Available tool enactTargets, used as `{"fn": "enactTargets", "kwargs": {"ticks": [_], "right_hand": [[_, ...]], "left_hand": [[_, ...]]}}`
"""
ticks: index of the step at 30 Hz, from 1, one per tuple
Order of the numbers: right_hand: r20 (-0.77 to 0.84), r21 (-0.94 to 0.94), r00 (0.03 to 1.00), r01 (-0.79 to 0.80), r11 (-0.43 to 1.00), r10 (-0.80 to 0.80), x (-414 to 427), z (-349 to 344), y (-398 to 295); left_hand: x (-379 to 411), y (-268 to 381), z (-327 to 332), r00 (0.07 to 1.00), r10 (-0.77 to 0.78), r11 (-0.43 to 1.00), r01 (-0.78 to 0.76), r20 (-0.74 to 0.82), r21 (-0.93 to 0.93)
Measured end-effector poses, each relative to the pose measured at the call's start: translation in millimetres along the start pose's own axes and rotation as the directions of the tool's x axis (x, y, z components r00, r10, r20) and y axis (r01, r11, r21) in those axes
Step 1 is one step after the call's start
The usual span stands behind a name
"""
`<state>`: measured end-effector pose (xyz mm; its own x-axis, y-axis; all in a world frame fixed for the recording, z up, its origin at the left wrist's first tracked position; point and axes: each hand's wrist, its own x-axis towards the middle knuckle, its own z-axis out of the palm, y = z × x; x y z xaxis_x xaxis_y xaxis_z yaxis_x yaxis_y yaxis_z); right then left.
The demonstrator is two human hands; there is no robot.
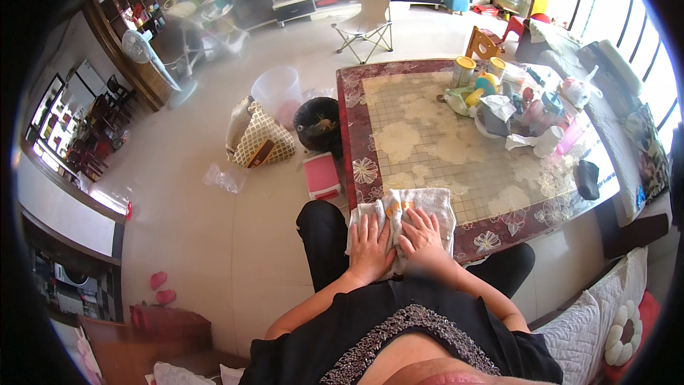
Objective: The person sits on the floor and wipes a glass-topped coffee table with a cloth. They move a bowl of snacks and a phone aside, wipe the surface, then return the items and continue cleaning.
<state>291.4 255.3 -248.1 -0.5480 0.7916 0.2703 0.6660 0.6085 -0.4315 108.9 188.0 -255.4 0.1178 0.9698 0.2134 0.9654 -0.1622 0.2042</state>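
A light grey-white towel [427, 200] with an orange patterned band lies folded at the near left corner of the table [366, 171], partly over its edge. My left hand [370, 248] rests palm down on the left part of the towel, fingers spread a little. On the right part lies my right hand [423, 232], its fingers apart and slightly bent. Neither hand visibly grips the fabric. Between the hands the towel shows a fold or seam. Its near edge is partly hidden by my hands and wrists.
Yellow-lidded cans [464, 70], a white bowl [483, 123], a pink cup [569, 136] and a dark object [588, 179] sit on the table's right side. Left of the table stand a checked bag [262, 139], a black-lined bin [316, 128] and a pink-white box [321, 175].
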Motion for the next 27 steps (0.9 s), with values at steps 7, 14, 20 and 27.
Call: {"fn": "enactTargets", "kwargs": {"ticks": [7, 14, 20, 27], "right_hand": [[-0.134, 0.094, 0.984, -0.107, 0.990, 0.120, 26.6, 10.8, -7.8], [-0.064, 0.802, 0.895, -0.216, 0.556, 0.441, 30.3, -31.7, -8.6], [-0.178, 0.512, 0.969, -0.056, 0.857, 0.170, 50.4, -119.2, -68.5], [0.188, -0.101, 0.981, 0.072, 0.992, -0.052, 17.8, -25.2, -18.5]], "left_hand": [[-0.8, -1.6, 5.4, 1.000, -0.019, 1.000, 0.019, -0.019, 0.021], [26.3, 25.5, 4.0, 0.991, 0.029, 0.759, -0.105, -0.128, -0.643], [34.2, 46.2, -26.5, 0.994, -0.043, -0.128, 0.091, 0.097, -0.988], [-29.9, -24.9, -5.3, 0.993, -0.031, 0.931, -0.013, -0.117, -0.364]]}}
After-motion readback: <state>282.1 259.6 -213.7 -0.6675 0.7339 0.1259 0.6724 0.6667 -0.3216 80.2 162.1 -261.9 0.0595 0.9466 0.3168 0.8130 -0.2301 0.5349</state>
